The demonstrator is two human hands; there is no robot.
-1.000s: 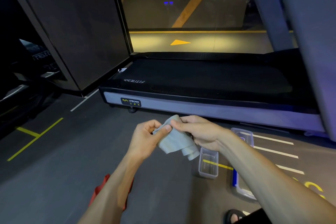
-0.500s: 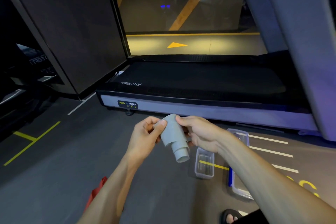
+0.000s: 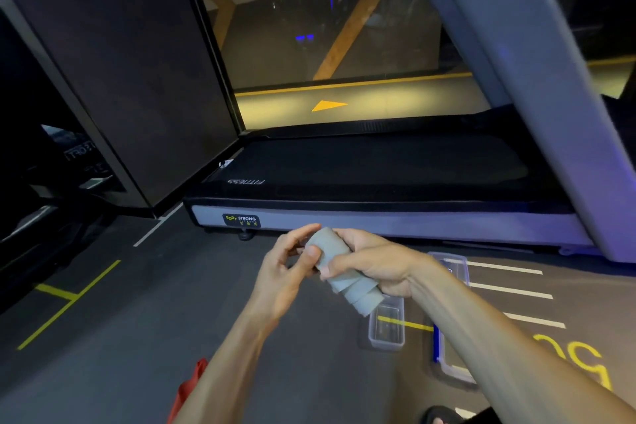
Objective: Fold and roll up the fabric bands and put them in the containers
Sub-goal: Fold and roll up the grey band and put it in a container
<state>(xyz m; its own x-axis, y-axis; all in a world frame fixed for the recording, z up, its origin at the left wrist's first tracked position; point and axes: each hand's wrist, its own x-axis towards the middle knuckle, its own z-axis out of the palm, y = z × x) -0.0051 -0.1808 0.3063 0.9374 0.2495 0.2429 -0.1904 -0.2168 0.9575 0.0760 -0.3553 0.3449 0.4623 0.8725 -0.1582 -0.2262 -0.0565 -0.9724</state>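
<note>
a: peering under the right hand (image 3: 375,265), its wrist hides part of the clear box (image 3: 385,330); the red cloth (image 3: 189,389) is cut off.

b: and the grey band (image 3: 339,272)?

a: rolled tighter than a second ago, right hand wrapped round it, left hand (image 3: 285,272) pinching its top end.

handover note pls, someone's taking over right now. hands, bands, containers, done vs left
Right hand: grips the grey band, rolled into a loose telescoped tube.
Left hand: thumb on the roll's upper end.
Small clear container on the floor just below the roll; nothing visible inside.
Red band on the floor by the left forearm, not rolled.
Left: tidy the roll, drop it in, then the red one.
</note>
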